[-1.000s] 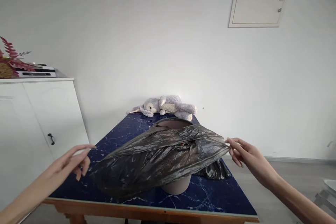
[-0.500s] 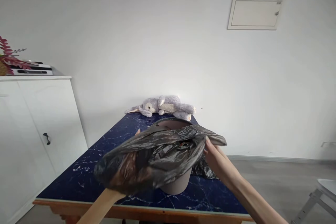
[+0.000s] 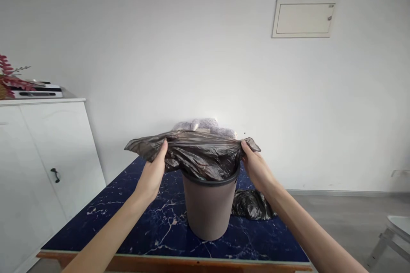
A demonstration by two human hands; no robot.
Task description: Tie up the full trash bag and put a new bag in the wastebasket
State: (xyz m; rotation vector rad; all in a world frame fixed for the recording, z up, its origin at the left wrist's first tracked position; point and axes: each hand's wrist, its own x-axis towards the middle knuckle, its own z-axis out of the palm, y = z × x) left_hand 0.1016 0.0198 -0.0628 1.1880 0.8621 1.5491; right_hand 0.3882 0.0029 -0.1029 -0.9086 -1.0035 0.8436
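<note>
A black plastic garbage bag (image 3: 205, 155) is stretched across the top of a grey-brown trash can (image 3: 209, 209), its lower part sinking inside the dark rim. My left hand (image 3: 155, 166) pinches the bag's edge left of the can, thumb on top, with a loose corner sticking out beyond it. On the other side my right hand (image 3: 254, 164) grips the edge near the rim, a small flap poking past the thumb. The can stands upright on the table. To its right lies a crumpled black plastic bundle (image 3: 251, 204), close under my right forearm.
The table (image 3: 128, 204) has a blue marbled top and a wooden edge. Against the wall at its far end lies a grey plush toy (image 3: 208, 124), partly hidden by the bag. A white cabinet (image 3: 54, 145) stands left; a light-coloured stool (image 3: 395, 230) is at the lower right.
My left hand has come out from within the bag and now holds its edge from outside. The bag has gone from lying in front of the can to being spread over its mouth.
</note>
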